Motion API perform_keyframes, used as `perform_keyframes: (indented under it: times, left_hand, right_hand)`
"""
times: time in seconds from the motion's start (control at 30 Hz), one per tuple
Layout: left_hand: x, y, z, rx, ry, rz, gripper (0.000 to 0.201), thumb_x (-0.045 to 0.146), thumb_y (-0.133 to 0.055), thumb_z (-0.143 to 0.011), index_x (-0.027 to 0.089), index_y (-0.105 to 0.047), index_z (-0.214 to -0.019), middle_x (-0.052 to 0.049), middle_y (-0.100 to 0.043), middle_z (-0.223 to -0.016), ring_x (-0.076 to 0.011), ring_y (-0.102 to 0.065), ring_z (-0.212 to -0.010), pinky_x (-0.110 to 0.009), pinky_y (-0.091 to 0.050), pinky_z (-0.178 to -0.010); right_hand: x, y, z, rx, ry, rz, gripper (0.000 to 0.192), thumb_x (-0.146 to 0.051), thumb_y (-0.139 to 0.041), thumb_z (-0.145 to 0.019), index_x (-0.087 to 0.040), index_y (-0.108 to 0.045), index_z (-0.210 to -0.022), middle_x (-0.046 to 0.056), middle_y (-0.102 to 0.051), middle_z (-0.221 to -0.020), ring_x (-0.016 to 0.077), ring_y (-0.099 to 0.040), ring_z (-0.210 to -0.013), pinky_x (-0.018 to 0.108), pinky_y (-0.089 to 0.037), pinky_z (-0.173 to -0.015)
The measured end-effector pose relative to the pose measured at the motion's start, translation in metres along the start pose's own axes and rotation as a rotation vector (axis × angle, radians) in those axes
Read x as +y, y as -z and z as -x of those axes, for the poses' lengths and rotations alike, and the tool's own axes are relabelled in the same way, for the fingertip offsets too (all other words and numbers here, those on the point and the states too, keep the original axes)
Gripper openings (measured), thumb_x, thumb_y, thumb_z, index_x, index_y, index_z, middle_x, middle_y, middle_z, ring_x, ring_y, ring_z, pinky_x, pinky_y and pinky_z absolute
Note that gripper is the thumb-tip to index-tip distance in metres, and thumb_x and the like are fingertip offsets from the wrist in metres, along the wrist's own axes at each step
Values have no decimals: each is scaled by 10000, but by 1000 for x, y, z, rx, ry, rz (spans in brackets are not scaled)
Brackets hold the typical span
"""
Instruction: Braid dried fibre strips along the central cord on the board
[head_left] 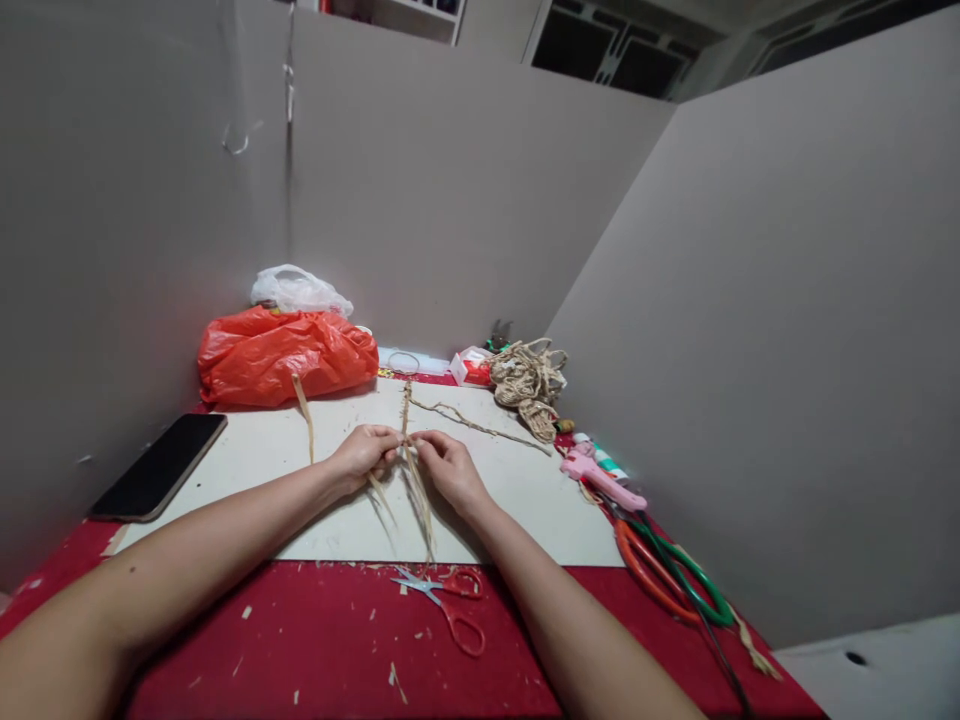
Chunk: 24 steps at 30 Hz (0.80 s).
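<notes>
Pinching together over the middle of the white board, the left hand and the right hand both close their fingertips on a bundle of straw strands, the two hands nearly touching each other at the grip. From that point a braided length runs away from the person toward the back of the surface, while loose ends fan toward the near edge of the board. One separate strand lies left of the hands, reaching toward the orange plastic bag, which sits at the back left with a clear plastic bag behind it. A dark phone rests on the board's left edge. Red-handled scissors lie on the red surface just in front of the board, between the forearms. To the right are a pink glue gun, orange and green hoops, and farther back a heap of woven rope beside a small red and white box. Grey panels wall in the surface.
</notes>
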<state>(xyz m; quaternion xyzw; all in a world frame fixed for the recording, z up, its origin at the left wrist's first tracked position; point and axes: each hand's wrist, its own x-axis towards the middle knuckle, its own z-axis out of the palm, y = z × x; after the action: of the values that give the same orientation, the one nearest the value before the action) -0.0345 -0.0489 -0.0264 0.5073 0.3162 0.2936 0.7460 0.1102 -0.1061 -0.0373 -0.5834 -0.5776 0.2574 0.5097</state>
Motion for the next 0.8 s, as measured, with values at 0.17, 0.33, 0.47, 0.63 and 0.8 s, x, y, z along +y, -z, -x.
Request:
perform_keyframes:
  times: [0.17,0.33,0.47,0.63,0.8]
  left_hand:
    - [1,1,-1,3,15,-6,141,246,-626,-698,127,-559,-735,78,-388,-422,-17,-217,-304,-184,-104,-351]
    - [4,-1,2,3,24,15,166,261,-646,-694,133,-540,-696,78,-378,-416,-15,-216,-309,-183,-98,-354]
    - [4,-3,3,15,20,17,193,283,-668,-684,124,-561,-706,76,-380,-417,-15,-217,-313,-185,-101,-352]
    - [3,-2,1,-7,22,-5,219,299,-683,-677,103,-590,-708,76,-373,-419,-8,-210,-312,-187,-97,-351]
    - [2,-2,0,18,17,17,169,261,-660,-685,123,-563,-682,74,-380,-411,-18,-237,-303,-184,-115,-344]
  right_hand:
    - [0,0,0,-9,82,142,270,-344,-519,-796,-131,-673,-858,39,-641,-686,135,-513,-597,270,-413,-610]
    - [-4,10,-1,63,-51,-155,268,-345,-598,-738,-135,-640,-898,-24,-545,-562,97,-449,-474,233,-375,-475]
    - [-13,10,0,67,-137,-424,304,-345,-667,-680,-151,-629,-912,-13,-586,-603,97,-509,-473,211,-372,-419]
    - [-15,-2,1,48,-134,-489,288,-324,-701,-641,-155,-640,-866,22,-641,-660,134,-581,-559,230,-439,-457]
    - [-8,-5,0,64,-130,-312,251,-311,-630,-699,-148,-648,-888,5,-615,-594,118,-518,-477,244,-415,-457]
